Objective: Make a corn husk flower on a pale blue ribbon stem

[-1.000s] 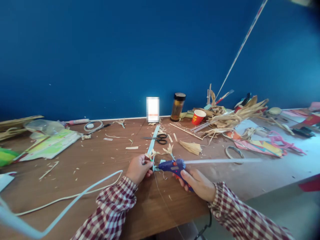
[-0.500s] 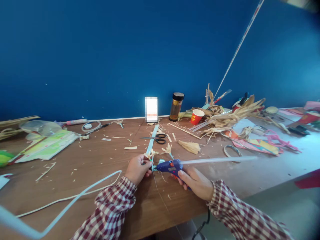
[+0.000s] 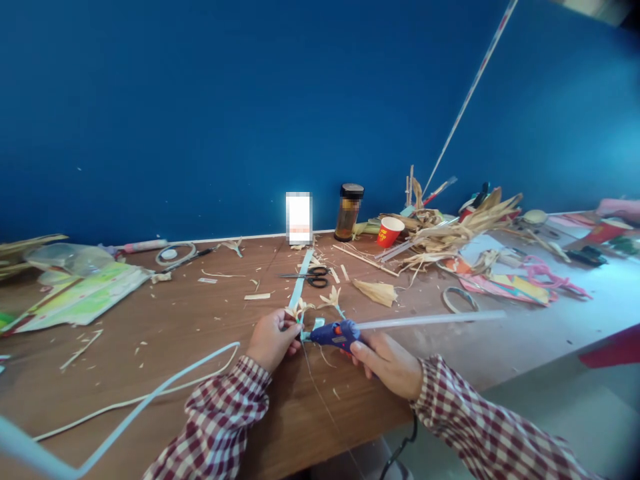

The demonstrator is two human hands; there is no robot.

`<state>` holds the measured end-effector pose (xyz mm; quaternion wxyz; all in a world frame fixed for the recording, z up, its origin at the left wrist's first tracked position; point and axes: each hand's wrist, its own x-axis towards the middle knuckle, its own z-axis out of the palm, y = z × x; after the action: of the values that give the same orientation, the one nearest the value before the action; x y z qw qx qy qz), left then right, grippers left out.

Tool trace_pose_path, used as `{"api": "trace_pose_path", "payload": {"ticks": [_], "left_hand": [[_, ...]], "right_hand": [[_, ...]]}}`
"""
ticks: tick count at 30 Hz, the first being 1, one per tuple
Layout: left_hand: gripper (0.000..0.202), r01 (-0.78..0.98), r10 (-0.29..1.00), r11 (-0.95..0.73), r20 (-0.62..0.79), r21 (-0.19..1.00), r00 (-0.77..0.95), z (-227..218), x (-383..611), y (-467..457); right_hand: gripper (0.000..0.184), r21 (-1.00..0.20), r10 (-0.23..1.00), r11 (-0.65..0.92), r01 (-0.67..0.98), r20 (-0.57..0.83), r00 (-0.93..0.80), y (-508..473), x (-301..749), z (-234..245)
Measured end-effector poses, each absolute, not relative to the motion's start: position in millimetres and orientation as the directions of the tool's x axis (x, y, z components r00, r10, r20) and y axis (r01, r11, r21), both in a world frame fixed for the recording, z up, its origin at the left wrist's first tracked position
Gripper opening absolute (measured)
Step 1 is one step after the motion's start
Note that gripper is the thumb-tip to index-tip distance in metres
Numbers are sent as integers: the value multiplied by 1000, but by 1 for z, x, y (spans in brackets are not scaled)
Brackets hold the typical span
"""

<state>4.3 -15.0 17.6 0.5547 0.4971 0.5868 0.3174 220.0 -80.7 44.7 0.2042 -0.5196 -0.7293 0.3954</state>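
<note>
Between the fingers of my left hand (image 3: 273,339) is a small corn-husk flower (image 3: 299,309) with pale petals and a light-blue stem. My right hand (image 3: 387,363) is wrapped round a blue hot glue gun (image 3: 330,333), a long clear glue stick (image 3: 435,320) jutting from its back. The gun's nozzle points left and meets, or nearly meets, the flower's stem just beside my left fingertips. A second husk flower (image 3: 332,300) lies just beyond the gun. Past my left hand, black scissors (image 3: 316,276) rest across a light-blue strip (image 3: 298,291).
Corn husks (image 3: 465,220) are heaped at the right rear, by a red paper cup (image 3: 390,232) and a dark-lidded bottle (image 3: 349,213). A roll of tape (image 3: 459,300) lies to the right. At left are a pale-blue bent tube (image 3: 165,387), a white cord and a green-patterned sheet (image 3: 90,293).
The whole view has shifted slightly, so things appear a little further left. My hands keep the same hold, the glue gun's nozzle still at the flower's stem.
</note>
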Motion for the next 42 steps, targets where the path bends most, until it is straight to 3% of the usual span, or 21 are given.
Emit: {"api": "trace_pose_path", "payload": {"ticks": [10,24,42], "left_hand": [[7,239,942,285,-317,928,109,19,5,-16],[8,262,941,288,-323,921,102,17,6,-16],[6,302,947,270,-309,914,89,15,7,-16]], "right_hand": [[39,-800,920,174,574,-75,-384,-80,217,42],[37,-772,918,149,618,-125,-376,-80,214,55],[30,-709,914,243,662,-61,-400,-76,209,73]]}}
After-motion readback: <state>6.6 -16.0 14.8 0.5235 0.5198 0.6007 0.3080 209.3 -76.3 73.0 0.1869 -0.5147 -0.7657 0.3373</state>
